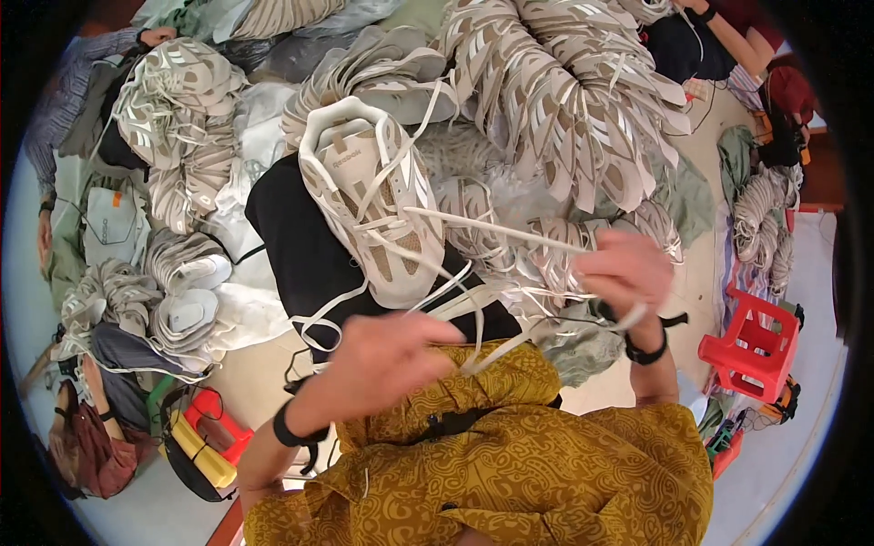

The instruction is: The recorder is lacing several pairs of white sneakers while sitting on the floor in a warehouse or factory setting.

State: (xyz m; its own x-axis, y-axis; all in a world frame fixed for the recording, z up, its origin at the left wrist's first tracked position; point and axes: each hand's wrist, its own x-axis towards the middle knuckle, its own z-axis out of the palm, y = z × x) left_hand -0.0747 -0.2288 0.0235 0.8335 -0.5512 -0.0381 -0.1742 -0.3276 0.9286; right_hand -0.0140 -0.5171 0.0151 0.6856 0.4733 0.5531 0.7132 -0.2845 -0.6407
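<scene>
A: Eyes on the shoe [378,205], a white and beige trainer lying on the person's black-clad lap [300,255], toe pointing back toward the body, tongue and opening facing up.

B: And the laces?

A: A white lace [492,232] runs taut from the eyelets out to the right hand [624,273], which is closed around it up near the pile. More loose lace loops down off the shoe's near end toward the left hand [387,355].

B: The left one gripping too?

A: Curled shut, knuckles up, with lace strands passing right at its fingers; it looks pinched on them, though the motion blur hides the exact hold. Both wrists carry black bands.

B: What's around them?

A: Heaps. A big fanned stack of shoe uppers [564,91] in the same beige and white sits just beyond the shoe, another bundle [182,118] off to the left, tied with laces. A red plastic stool [751,341] stands at the right, well apart from the hands. Another person's arm [737,36] shows at the top right corner.
</scene>
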